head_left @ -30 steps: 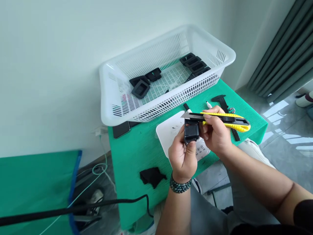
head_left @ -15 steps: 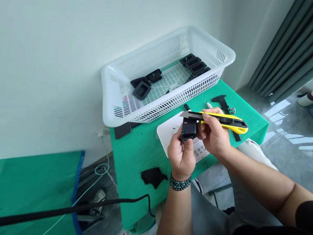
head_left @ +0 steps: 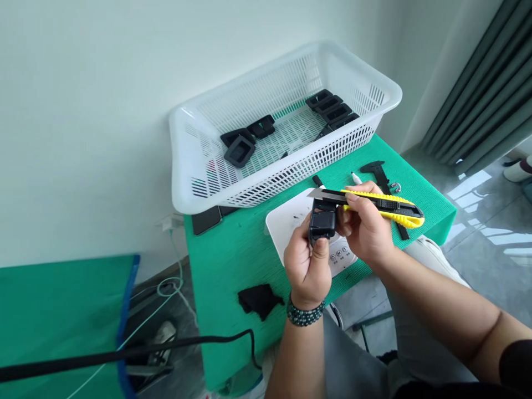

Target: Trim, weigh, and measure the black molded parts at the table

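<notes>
My left hand (head_left: 310, 263) is closed around a black plastic part (head_left: 322, 220) shaped like a small rectangular frame, thumb pressed on its near edge. In my right hand (head_left: 368, 227) is a yellow utility knife (head_left: 405, 213), its blade out and pointing left over the part's top edge. The fingertips of my right hand are close to the part's right side; whether they touch it I cannot tell. Under both hands lies a white device with round printed buttons (head_left: 282, 221), partly covered by them.
A white plastic basket (head_left: 286, 172) with several black frame-shaped parts (head_left: 240, 152) stands at the back of the green table (head_left: 224, 255). Black calipers (head_left: 379, 173) and a white marker (head_left: 356, 178) lie at the right. A black cloth (head_left: 260, 300) lies near the left edge, above a black cable (head_left: 187, 342).
Hands, knife and black part hold nearly the same pose. The view has shifted very slightly.
</notes>
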{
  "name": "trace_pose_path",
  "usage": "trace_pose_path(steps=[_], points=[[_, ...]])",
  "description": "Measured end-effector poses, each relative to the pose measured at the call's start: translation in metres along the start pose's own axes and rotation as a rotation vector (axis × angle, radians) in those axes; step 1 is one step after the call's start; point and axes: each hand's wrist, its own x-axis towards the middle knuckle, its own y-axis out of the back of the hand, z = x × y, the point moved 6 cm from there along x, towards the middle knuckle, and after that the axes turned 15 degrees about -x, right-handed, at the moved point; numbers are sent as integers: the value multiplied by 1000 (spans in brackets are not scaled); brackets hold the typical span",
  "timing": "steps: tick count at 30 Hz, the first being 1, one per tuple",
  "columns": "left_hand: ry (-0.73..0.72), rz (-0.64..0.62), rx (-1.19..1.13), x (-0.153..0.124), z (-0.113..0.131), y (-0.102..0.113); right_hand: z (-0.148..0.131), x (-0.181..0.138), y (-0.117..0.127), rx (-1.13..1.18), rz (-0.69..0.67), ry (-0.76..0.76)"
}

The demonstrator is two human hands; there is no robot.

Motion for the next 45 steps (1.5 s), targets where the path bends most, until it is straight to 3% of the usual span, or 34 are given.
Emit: trace_pose_path(steps=[26, 33, 45], points=[[134, 56, -192, -11, -17, 4, 2, -1, 2, -23, 9, -4], [81, 49, -146, -8, -12, 4, 1, -2, 1, -29, 3, -5], [141, 66, -172, -10, -17, 5, -3, -2, -2, -17, 28, -11]])
